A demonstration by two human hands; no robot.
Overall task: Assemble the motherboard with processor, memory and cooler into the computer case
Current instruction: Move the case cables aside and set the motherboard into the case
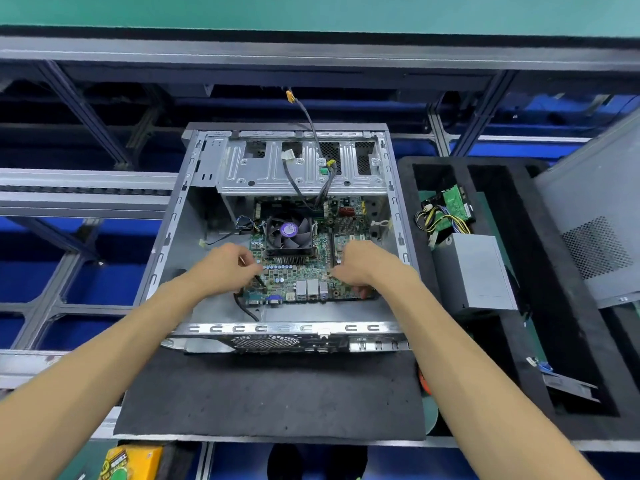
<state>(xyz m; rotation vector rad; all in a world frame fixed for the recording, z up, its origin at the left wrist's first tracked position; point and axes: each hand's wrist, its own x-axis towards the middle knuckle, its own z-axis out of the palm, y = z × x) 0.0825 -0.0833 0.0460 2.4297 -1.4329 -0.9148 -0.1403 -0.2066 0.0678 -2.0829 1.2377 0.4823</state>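
An open grey computer case (162, 237) lies on a black foam mat (270, 393). Inside it sits the green motherboard (298, 275) with its black fan cooler (289, 233) mounted near the middle. My left hand (225, 268) grips the board's left edge with curled fingers, beside a black cable (247, 308). At the board's right edge my right hand (360, 268) holds on, fingers curled down over it. The processor is hidden under the cooler. Memory sticks cannot be made out.
Loose cables with coloured plugs (325, 168) hang over the drive cage (298, 168) at the case's far end. To the right, a black foam tray (571, 341) holds a grey power supply (478, 271) and a wired green board (450, 206). A case side panel (595, 237) leans at far right.
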